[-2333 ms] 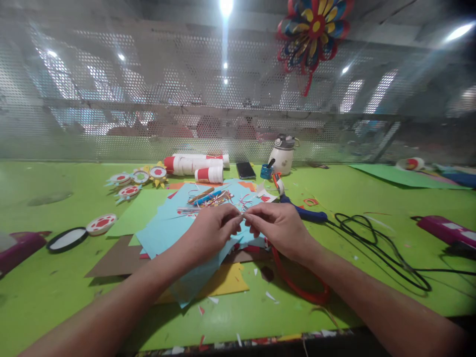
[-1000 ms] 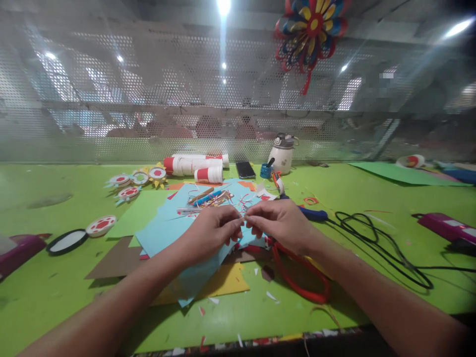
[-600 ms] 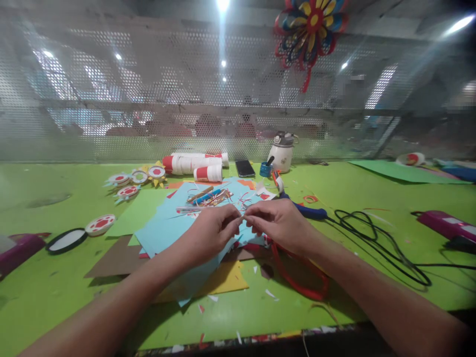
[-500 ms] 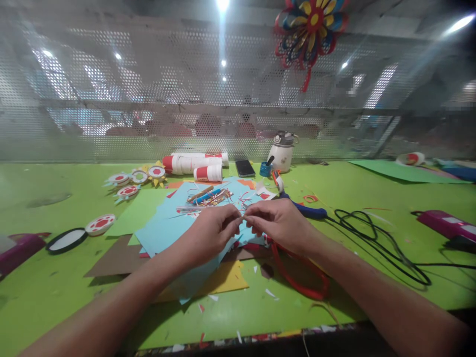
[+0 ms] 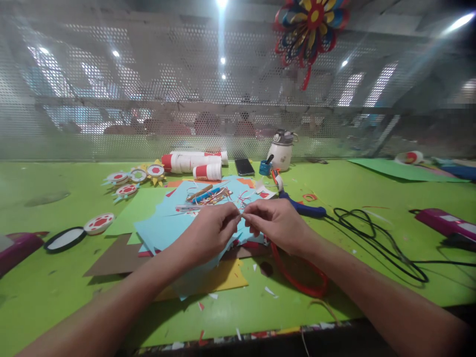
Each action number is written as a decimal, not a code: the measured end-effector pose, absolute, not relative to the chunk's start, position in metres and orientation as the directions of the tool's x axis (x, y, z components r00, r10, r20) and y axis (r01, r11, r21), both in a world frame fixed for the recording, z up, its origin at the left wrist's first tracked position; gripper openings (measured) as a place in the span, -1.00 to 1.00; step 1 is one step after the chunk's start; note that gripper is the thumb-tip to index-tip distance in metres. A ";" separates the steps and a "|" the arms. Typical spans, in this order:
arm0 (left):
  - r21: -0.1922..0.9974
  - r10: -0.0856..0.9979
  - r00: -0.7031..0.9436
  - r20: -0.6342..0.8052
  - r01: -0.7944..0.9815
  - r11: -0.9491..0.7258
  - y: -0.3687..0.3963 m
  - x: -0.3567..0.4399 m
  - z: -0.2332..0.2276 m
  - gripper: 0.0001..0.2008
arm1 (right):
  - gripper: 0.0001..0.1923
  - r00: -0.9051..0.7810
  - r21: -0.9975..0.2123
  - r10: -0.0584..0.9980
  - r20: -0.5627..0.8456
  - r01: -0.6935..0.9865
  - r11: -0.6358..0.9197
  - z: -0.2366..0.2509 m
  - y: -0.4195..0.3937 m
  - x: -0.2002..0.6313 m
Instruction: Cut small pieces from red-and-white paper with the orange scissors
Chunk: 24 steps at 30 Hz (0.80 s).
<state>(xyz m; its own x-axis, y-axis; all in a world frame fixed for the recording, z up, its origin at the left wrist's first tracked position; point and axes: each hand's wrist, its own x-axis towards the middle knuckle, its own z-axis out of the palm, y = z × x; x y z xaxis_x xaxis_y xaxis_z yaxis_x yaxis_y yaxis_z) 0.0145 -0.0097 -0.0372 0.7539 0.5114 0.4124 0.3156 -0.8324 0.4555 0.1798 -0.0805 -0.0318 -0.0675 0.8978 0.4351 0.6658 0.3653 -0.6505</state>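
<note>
My left hand [image 5: 213, 225] and my right hand [image 5: 277, 223] meet fingertip to fingertip above a pile of paper. Both are closed in a pinch; whatever lies between the fingers is too small to name. Beneath them spread light blue paper sheets [image 5: 158, 228], with brown paper [image 5: 115, 260] and yellow paper [image 5: 228, 277] sticking out below. Just beyond the fingers lie pens [image 5: 204, 195] among thin paper strips. A red scissors handle [image 5: 297, 285], or a similar red loop, shows under my right wrist.
Paper cups [image 5: 195, 162], a phone [image 5: 244, 167] and a white bottle [image 5: 280, 152] stand along the back. A blue glue gun [image 5: 307, 207] trails a black cable [image 5: 383, 248] on the right. Decorated discs [image 5: 126, 190] and a black-rimmed round piece [image 5: 65, 239] lie left. Paper scraps dot the front edge.
The view has shifted very slightly. Both hands stay pinched together in nearly the same place, and the objects on the table have not moved.
</note>
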 end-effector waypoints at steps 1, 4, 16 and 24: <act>0.446 0.513 0.749 0.419 0.322 -0.835 -0.010 0.015 -0.038 -0.82 | -0.84 -0.063 -0.639 0.892 0.447 0.675 0.368 -0.033 -0.080 0.179; 0.405 0.515 0.729 0.451 0.348 -0.846 -0.013 0.015 -0.039 -0.83 | -0.85 -0.039 -0.598 0.871 0.490 0.711 0.369 -0.036 -0.079 0.176; 0.341 0.586 0.648 0.486 0.477 -0.810 -0.031 0.022 -0.044 -0.84 | -0.86 -0.007 -0.343 0.727 0.686 0.879 0.332 -0.053 -0.087 0.158; 0.398 0.625 0.625 0.467 0.482 -0.780 -0.036 0.023 -0.041 -0.84 | -0.75 -0.061 -0.261 0.706 0.705 0.904 0.338 -0.057 -0.089 0.156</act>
<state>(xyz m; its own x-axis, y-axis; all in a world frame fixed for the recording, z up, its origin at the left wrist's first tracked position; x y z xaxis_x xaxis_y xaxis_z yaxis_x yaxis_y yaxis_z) 0.0227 -0.0356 -0.0405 0.6254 0.6252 0.4669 0.4825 -0.7801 0.3984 0.1560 -0.0893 -0.0571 -0.0606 0.7063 0.7053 0.9040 0.3384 -0.2613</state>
